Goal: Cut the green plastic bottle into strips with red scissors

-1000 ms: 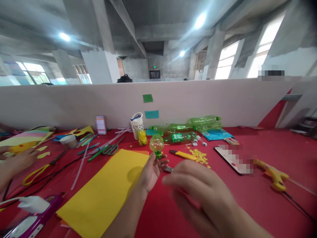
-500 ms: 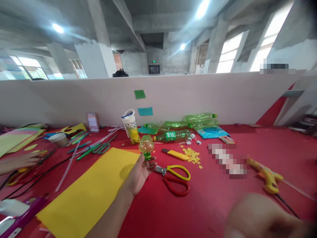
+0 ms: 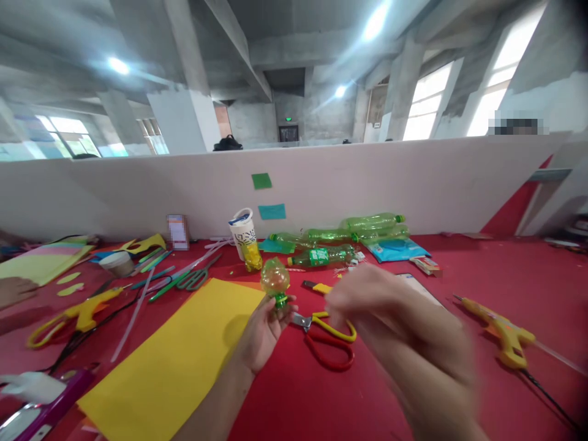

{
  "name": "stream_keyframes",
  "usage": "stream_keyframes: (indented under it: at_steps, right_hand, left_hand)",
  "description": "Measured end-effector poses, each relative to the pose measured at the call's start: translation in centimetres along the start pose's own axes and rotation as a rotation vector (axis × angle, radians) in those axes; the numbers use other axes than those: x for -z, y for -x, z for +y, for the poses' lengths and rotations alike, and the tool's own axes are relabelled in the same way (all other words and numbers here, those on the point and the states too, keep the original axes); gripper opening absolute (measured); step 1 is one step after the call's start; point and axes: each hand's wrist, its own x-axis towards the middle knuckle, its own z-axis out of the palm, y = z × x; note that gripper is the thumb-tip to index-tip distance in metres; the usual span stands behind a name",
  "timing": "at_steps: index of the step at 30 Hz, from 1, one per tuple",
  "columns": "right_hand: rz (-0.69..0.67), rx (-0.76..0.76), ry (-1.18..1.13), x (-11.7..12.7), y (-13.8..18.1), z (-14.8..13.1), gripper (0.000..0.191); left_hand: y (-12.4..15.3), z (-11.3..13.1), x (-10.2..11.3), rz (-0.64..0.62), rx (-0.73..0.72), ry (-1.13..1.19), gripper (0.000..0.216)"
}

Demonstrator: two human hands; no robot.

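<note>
My left hand [image 3: 264, 331] is closed round the green neck of a small, rounded piece of plastic bottle [image 3: 275, 277], its clear yellowish-green bulb pointing up. My right hand [image 3: 404, 324] is raised over the right side of the red table, smeared by motion, so its fingers and anything in them cannot be made out. It partly covers the scissors [image 3: 328, 361], with one yellow and one red handle, and the yellow utility knife [image 3: 321, 288]. The yellow paper sheet [image 3: 184, 355] lies under my left forearm.
Green plastic bottles [image 3: 331, 254] lie along the white partition [image 3: 367, 184], near a blue packet [image 3: 397, 250] and a white cup [image 3: 241, 236]. A yellow glue gun [image 3: 498, 331] lies at the right, another glue gun [image 3: 89, 309] at the left. Another person's hand [image 3: 16, 291] rests at the far left.
My right hand has come up and inward from the lower right corner. My left hand still holds the bottle piece. At the left, the other person's hand has drawn back from the glue gun.
</note>
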Motion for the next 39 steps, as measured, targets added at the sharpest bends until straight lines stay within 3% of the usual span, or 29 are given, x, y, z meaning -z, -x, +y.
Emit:
stream_keyframes:
  at_steps: [1,3,6,9,19,26,39]
  right_hand:
    - [0.024,0.015,-0.024,-0.9,-0.6,1.4,0.029]
    - [0.063,-0.113,-0.018,-2.8,-1.1,5.2,0.025]
    - [0.059,-0.195,0.023,-5.3,0.3,10.7,0.018]
    - [0.063,-0.217,0.036,-6.2,2.5,13.3,0.010]
    - [0.130,-0.280,0.051,-6.5,3.9,14.0,0.015]
    - [0.108,-0.260,0.066,-6.6,4.1,13.5,0.025]
    - [0.168,-0.303,0.070,-6.7,3.6,12.7,0.018]
  left_hand:
    - [0.0,-0.2,0.0,0.002,0.000,-0.008,0.012]
    - [0.2,-0.6,0.0,-0.012,-0.016,-0.050,0.014]
    - [0.4,-1.5,-0.2,-0.080,0.004,-0.096,0.022]
    - [0.7,-2.2,-0.2,-0.089,-0.008,-0.189,0.027]
    - [0.3,-2.8,0.6,-0.067,-0.165,-0.489,0.024]
    - [0.4,-2.4,0.4,-0.032,-0.155,-0.517,0.029]
    - [0.4,-2.6,0.7,-0.092,-0.117,-0.530,0.029]
